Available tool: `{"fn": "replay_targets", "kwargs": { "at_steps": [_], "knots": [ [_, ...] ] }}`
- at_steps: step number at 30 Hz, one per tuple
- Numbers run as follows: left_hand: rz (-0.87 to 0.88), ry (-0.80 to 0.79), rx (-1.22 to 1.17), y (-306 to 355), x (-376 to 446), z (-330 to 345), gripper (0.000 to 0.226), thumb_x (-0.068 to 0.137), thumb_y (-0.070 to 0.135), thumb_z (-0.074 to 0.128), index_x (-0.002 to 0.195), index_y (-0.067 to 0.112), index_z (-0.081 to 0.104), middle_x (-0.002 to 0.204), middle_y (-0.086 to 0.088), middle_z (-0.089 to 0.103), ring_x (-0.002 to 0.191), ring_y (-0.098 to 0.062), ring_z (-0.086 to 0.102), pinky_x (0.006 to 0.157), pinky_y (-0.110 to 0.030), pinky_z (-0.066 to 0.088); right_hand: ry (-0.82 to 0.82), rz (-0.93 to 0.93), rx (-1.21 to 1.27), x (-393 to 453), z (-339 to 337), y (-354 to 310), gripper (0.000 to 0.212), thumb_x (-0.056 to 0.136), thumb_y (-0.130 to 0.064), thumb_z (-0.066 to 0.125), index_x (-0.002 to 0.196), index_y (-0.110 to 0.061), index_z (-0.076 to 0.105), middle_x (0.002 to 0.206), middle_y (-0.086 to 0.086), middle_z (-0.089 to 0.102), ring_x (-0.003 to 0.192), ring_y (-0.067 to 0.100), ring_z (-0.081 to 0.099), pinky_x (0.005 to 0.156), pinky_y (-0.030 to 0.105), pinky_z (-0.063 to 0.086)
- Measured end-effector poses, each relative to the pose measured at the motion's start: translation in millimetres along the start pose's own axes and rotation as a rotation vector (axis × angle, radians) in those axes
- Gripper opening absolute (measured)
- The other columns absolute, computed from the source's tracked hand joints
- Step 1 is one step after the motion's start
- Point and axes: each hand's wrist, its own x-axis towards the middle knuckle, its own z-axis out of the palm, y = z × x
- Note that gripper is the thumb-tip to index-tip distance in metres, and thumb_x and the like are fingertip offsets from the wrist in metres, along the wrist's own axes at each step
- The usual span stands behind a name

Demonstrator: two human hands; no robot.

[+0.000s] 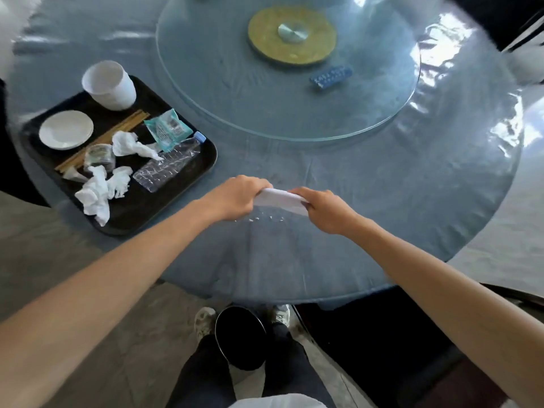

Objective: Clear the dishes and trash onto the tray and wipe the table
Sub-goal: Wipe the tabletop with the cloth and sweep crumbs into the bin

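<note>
Both hands hold a white cloth over the tabletop: clearing looks done, wiping is about to begin.

The left hand [235, 198] and right hand [326, 210] each grip one end of the folded cloth [279, 200], fingers curled round it, just above the blue tabletop [382, 187] at 6 o'clock. The tray [188, 178] at 9 o'clock already carries the cup [110, 83], saucer [66, 129], chopsticks [103, 136], bottle [170, 166] and crumpled tissues [97, 192]. Next, I judge, the cloth must be pressed flat and swept across the surface.
</note>
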Motion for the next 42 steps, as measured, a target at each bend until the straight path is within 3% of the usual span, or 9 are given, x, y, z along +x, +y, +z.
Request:
{"fn": "replay_targets", "kwargs": {
  "at_steps": [7, 13, 21, 24, 26, 28, 30, 37, 42],
  "knots": [
    [-0.022, 0.014, -0.094, 11, 28, -10, 0.035, 0.094, 0.001, 0.044, 0.116, 0.013, 0.068, 0.1, -0.008, 0.071, 0.093, -0.03, 0.061, 0.08, -0.039, 0.047, 0.024, 0.057, -0.054, 2, -31, 28, 0.019, 0.105, -0.023, 0.04, 0.1, -0.034, 0.055, 0.098, 0.002, 0.06, 0.098, 0.038, 0.056, 0.073, 0.038, 0.041],
    [0.035, 0.099, -0.053, 36, 46, 23, 0.038, 0.09, 0.0, 0.041, 0.112, 0.02, 0.065, 0.099, -0.009, 0.07, 0.09, -0.037, 0.062, 0.078, -0.049, 0.052, 0.16, 0.05, -0.078, -15, -28, 68, 0.053, 0.1, -0.015, 0.041, 0.141, -0.048, 0.052, 0.123, -0.005, 0.069, 0.105, 0.033, 0.061, 0.077, 0.04, 0.049],
    [0.119, 0.021, 0.034, 90, 44, 136, 0.064, 0.079, -0.014, 0.037, 0.131, 0.018, 0.054, 0.131, -0.009, 0.061, 0.116, -0.035, 0.06, 0.078, -0.034, 0.048, 0.22, -0.093, -0.207, -70, 39, 163, 0.079, 0.083, 0.005, 0.052, 0.15, -0.036, 0.051, 0.154, -0.001, 0.053, 0.138, 0.027, 0.055, 0.1, 0.049, 0.054],
    [0.219, 0.004, 0.16, 87, 24, 177, 0.06, 0.081, -0.006, 0.047, 0.136, 0.016, 0.054, 0.142, -0.007, 0.058, 0.135, -0.027, 0.052, 0.102, -0.046, 0.05, 0.147, -0.134, -0.243, -94, 69, 177, 0.065, 0.091, -0.016, 0.044, 0.154, -0.035, 0.046, 0.162, 0.004, 0.041, 0.146, 0.03, 0.045, 0.113, 0.049, 0.045],
    [0.197, -0.085, 0.22, 85, 6, 189, 0.064, 0.092, 0.022, 0.048, 0.154, 0.016, 0.036, 0.164, -0.005, 0.031, 0.152, -0.022, 0.026, 0.12, -0.046, 0.026, 0.069, -0.113, -0.264, -106, 83, 178, 0.06, 0.102, -0.053, 0.032, 0.161, -0.043, 0.025, 0.173, -0.002, 0.013, 0.159, 0.024, 0.016, 0.127, 0.045, 0.018],
    [0.153, -0.184, 0.27, 86, -8, 190, 0.077, 0.093, 0.053, 0.02, 0.161, 0.021, 0.006, 0.168, 0.004, -0.003, 0.156, -0.017, -0.003, 0.124, -0.044, 0.005, 0.003, -0.055, -0.277, -111, 89, 178, 0.073, 0.095, -0.078, 0.012, 0.161, -0.05, -0.001, 0.171, -0.011, -0.015, 0.159, 0.016, -0.013, 0.127, 0.043, -0.005],
    [0.114, -0.178, 0.32, 88, -17, 190, 0.085, 0.086, 0.062, 0.002, 0.161, 0.023, -0.004, 0.168, 0.005, -0.012, 0.155, -0.017, -0.01, 0.126, -0.046, 0.002, -0.009, -0.007, -0.285, -112, 90, 173, 0.078, 0.086, -0.086, -0.004, 0.157, -0.054, -0.013, 0.168, -0.014, -0.026, 0.156, 0.013, -0.023, 0.126, 0.045, -0.014],
    [0.038, 0.044, 0.179, 82, -91, 176, 0.08, 0.089, 0.068, 0.017, 0.16, 0.036, 0.0, 0.168, 0.006, -0.014, 0.154, -0.02, -0.017, 0.125, -0.042, -0.005, 0.189, -0.24, -0.159, -136, 102, 94, 0.063, 0.102, -0.068, 0.019, 0.161, -0.047, 0.016, 0.173, -0.01, 0.003, 0.16, 0.017, -0.002, 0.128, 0.046, 0.01],
    [-0.088, 0.185, 0.001, 39, -215, 208, 0.078, 0.092, 0.061, 0.039, 0.16, 0.036, 0.01, 0.169, 0.007, -0.008, 0.155, -0.02, -0.013, 0.124, -0.043, 0.006, 0.063, -0.453, 0.023, -166, 174, 4, 0.058, 0.108, -0.049, 0.035, 0.162, -0.03, 0.027, 0.172, -0.005, 0.018, 0.159, 0.012, 0.011, 0.127, 0.034, 0.019]
  ]
}}
